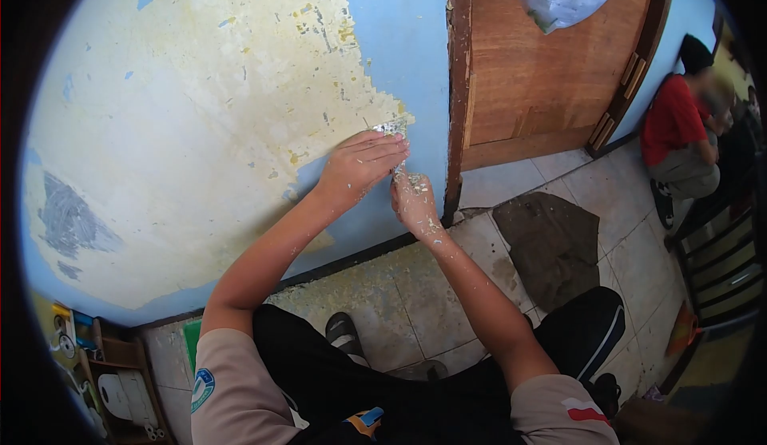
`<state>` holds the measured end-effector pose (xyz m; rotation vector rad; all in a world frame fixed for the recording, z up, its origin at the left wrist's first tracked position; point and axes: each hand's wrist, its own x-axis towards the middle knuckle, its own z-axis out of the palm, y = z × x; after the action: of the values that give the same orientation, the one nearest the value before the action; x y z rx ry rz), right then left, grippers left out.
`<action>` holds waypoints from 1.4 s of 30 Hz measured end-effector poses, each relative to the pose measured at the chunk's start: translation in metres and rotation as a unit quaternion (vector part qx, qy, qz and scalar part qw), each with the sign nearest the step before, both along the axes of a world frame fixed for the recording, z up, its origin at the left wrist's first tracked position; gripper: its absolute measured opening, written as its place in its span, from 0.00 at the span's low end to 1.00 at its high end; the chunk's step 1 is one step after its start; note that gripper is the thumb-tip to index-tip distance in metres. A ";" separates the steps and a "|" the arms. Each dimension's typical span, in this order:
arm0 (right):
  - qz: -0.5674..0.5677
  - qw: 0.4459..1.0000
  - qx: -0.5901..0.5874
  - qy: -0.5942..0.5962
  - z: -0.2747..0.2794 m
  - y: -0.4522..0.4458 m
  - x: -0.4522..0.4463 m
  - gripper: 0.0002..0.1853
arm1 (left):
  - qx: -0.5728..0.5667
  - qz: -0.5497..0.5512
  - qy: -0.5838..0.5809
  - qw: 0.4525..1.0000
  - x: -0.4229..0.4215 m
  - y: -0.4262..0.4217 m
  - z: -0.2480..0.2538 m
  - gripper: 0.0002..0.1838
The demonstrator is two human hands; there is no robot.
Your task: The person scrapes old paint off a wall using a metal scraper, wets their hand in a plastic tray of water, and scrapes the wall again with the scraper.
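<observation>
I had my right grip (415, 201) clenched around the scraper (390, 129) at the patchy wall (184, 125), while my left grip (361, 163) lay unclenched, fingers (387, 148) straight, over its speckled blade (393, 127).

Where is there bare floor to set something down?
Bare tile lies between the brown cloth and the black slatted frame, with a smaller patch between that cloth and the wooden door. Crowded: the floor strip below the wall, with debris and a sandaled foot, and beside the person in red.
</observation>
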<state>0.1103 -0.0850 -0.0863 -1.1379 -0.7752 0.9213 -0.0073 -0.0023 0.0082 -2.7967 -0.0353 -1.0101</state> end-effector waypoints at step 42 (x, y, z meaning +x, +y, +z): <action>0.071 0.997 -0.020 0.013 0.061 -0.015 0.004 0.31 | 0.012 0.003 -0.027 1.000 0.007 -0.003 0.034 0.20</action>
<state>0.1140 -0.0999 -0.0256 -1.1136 -0.8283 1.0729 -0.0005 -0.0053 0.0421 -2.7467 -0.0376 -1.0764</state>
